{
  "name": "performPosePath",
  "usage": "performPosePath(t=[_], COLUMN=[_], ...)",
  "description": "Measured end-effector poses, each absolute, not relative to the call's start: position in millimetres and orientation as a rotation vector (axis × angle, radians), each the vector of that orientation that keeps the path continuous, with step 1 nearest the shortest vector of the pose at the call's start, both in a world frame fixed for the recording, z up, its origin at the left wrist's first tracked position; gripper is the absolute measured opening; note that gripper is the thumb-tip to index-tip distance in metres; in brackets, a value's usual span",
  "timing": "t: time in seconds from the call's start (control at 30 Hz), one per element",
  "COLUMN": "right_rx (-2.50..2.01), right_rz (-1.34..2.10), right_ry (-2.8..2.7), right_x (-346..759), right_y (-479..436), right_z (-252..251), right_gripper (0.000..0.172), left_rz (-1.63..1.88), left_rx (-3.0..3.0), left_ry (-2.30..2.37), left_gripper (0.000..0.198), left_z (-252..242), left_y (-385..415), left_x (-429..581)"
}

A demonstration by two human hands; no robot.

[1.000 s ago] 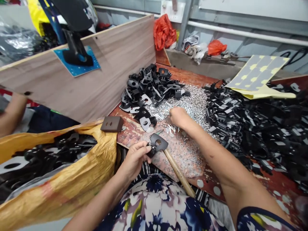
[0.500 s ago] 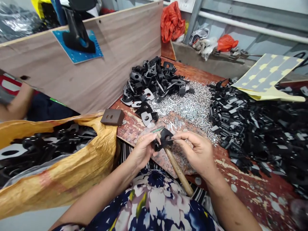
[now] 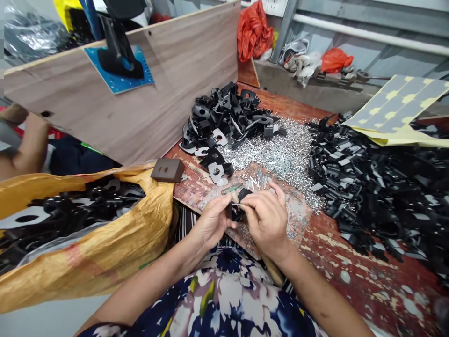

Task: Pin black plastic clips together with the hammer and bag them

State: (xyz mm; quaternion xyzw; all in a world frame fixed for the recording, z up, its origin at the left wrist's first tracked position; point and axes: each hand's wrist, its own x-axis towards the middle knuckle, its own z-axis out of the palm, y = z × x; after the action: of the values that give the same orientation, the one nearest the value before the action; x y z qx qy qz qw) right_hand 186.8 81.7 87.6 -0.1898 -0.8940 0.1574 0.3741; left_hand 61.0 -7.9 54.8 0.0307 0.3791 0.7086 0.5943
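Observation:
My left hand [image 3: 215,216] is closed around a black plastic part [image 3: 235,213], held up above the near edge of the red table. Between the thumb and forefinger of my right hand [image 3: 268,216] is a thin metal pin [image 3: 237,204], its tip at the black part. My right hand partly covers that part. A wooden handle [image 3: 272,269], like a hammer's, slants beneath my right forearm, much of it hidden. Just beyond my hands lies a small green-handled tool [image 3: 231,188]. Loose silvery pins [image 3: 257,180] are scattered close by.
Behind sit a heap of black parts [image 3: 224,112] and a pile of metal pins [image 3: 284,150]. More black pieces [image 3: 372,192] cover the right side. At left are a yellow sack [image 3: 105,252] of black parts, a brown block [image 3: 167,169], a wooden board [image 3: 182,70] and another person's arm [image 3: 33,142].
My right hand has moved left with the pin, bringing it against the black part, and now covers more of it and of the wooden handle. The view has shifted slightly.

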Motion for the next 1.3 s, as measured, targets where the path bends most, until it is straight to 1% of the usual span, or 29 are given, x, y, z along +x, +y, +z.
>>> performPosePath(t=[0.13, 0.27, 0.4, 0.53, 0.63, 0.7, 0.73, 0.8, 0.83, 0.9, 0.97, 1.07, 1.17, 1.2, 1.3], right_rx=[-0.347, -0.386, -0.341, -0.388, -0.346, -0.352, -0.41, -0.59, -0.667, -0.733, -0.785, -0.926, -0.894, -0.854, -0.856], right_rz=[0.043, -0.088, 0.005, 0.137, 0.27, 0.354, 0.338, 0.185, 0.095, 0.031, 0.114, 0.152, 0.05, 0.037, 0.116], right_ry=[-2.324, -2.384, -2.401, -2.296, -2.367, -2.509, -2.586, -2.722, -2.777, -2.88, -2.946, -2.971, -3.006, -3.025, -3.076], right_x=[185.1, 181.6, 189.8, 198.1, 200.1, 203.9, 207.2, 215.8, 220.3, 228.1, 233.1, 236.8, 238.5, 238.9, 240.8], right_y=[74.3, 72.4, 73.9, 70.2, 65.9, 67.0, 69.2, 75.5, 78.7, 83.2, 84.8, 84.0, 82.4, 82.1, 84.5], right_z=[84.3, 78.4, 77.7, 77.3, 72.1, 66.1, 62.6, 55.4, 52.2, 48.1, 47.6, 51.8, 54.5, 54.2, 51.2], right_gripper=[0.014, 0.015, 0.017, 0.009, 0.014, 0.01, 0.009, 0.02, 0.024, 0.021, 0.013, 0.009, 0.019, 0.02, 0.013], left_rz=[1.707, 1.727, 1.637, 1.609, 1.606, 1.558, 1.512, 1.403, 1.357, 1.322, 1.351, 1.412, 1.431, 1.433, 1.422], left_rx=[0.058, 0.038, 0.09, 0.232, 0.412, 0.59, 0.671, 0.739, 0.717, 0.641, 0.655, 0.741, 0.728, 0.723, 0.738], left_ry=[0.901, 0.974, 0.999, 0.928, 1.219, 1.504, 1.622, 1.768, 1.803, 1.836, 1.883, 2.007, 2.053, 2.057, 2.059], left_gripper=[0.027, 0.026, 0.031, 0.036, 0.045, 0.043, 0.037, 0.027, 0.028, 0.035, 0.036, 0.033, 0.035, 0.037, 0.04], left_z=[56.2, 55.2, 56.1, 58.3, 60.7, 63.7, 65.1, 65.2, 63.0, 53.3, 38.2, 15.8, 4.5, 3.2, 3.2], left_y=[-4.2, -0.1, -7.1, -27.2, -51.0, -70.8, -80.8, -97.0, -101.8, -102.7, -93.5, -74.8, -66.5, -66.4, -69.2], left_x=[66.5, 73.1, 75.8, 77.0, 71.6, 60.7, 53.3, 37.8, 31.2, 23.2, 22.2, 27.3, 30.6, 30.4, 27.1])
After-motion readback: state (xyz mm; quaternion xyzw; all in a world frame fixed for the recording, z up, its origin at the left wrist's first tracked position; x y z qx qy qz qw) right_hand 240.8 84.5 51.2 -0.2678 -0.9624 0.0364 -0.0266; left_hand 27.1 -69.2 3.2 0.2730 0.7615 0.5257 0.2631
